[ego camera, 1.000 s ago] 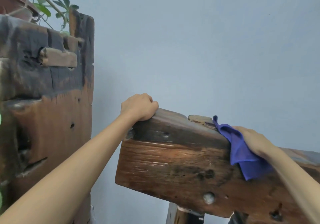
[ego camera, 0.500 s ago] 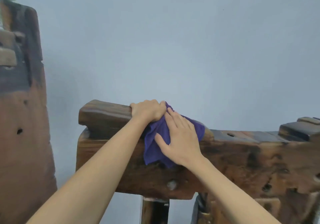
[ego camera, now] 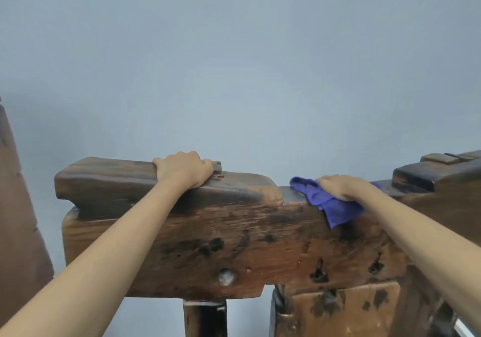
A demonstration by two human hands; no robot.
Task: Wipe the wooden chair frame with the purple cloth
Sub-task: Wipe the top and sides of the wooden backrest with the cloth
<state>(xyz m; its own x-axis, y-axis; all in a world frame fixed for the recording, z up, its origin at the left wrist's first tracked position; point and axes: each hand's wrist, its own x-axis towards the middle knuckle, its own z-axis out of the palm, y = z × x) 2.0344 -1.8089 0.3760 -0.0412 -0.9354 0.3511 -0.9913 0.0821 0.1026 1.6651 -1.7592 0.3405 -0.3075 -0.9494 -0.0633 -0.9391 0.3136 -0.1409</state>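
A plain grey-blue wall [ego camera: 234, 63] fills the upper view, bare but for a couple of dark specks. Against it stands the wooden chair frame [ego camera: 234, 245], a thick slab of dark, knotted, weathered timber with a stepped top edge.

The right hand [ego camera: 341, 187] lies flat, palm down, fingers together and pressing the purple cloth [ego camera: 333, 206] onto the lower step of the top edge; it pins the cloth rather than pinching it. The cloth is bunched under the palm, with one corner pointing left along the rail and a loose flap hanging down the front face. It looks soft, thin and limp (likely to slide or bunch up unless the palm keeps weight on it), so a flat press in its middle seems the best hold.

The left hand [ego camera: 184, 169] curls over the raised left block of the frame, fingers wrapped behind the top edge, closed on the wood. The frame looks heavy and stiff, unlikely to shift, with rough holes and cracks that could snag fabric.

Both forearms reach forward and up from the lower corners, nearly straight, well apart.
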